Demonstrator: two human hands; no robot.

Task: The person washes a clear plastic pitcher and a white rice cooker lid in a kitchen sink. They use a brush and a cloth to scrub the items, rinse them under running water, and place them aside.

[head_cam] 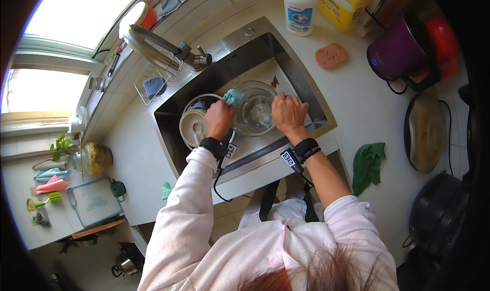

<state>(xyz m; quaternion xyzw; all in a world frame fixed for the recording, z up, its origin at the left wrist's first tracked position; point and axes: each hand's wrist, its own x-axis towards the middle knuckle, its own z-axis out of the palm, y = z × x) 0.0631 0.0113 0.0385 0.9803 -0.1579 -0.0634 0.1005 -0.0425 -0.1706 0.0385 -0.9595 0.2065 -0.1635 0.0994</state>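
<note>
A clear glass bowl [250, 118] with some water or suds in it sits in the stainless-steel sink [319, 101]. My right hand [289, 114] is closed over the bowl's right rim. At the opposite rim, my left hand [221, 118] grips a bunched light teal cloth [232, 97]. Partly beneath my left hand, to the left in the basin, is a pale round vessel [188, 136] with a smaller cream piece inside. How it is built is partly hidden by the hand. The steel faucet [153, 49] points away from the bowl, toward the left.
A wire rack [147, 85] holds a blue sponge [154, 87]. To the right lie a pink sponge [330, 55], a green cloth [368, 168] and a metal lid [425, 132]. A white pump bottle [300, 13], yellow jug [342, 5] and purple kettle [398, 49] stand behind.
</note>
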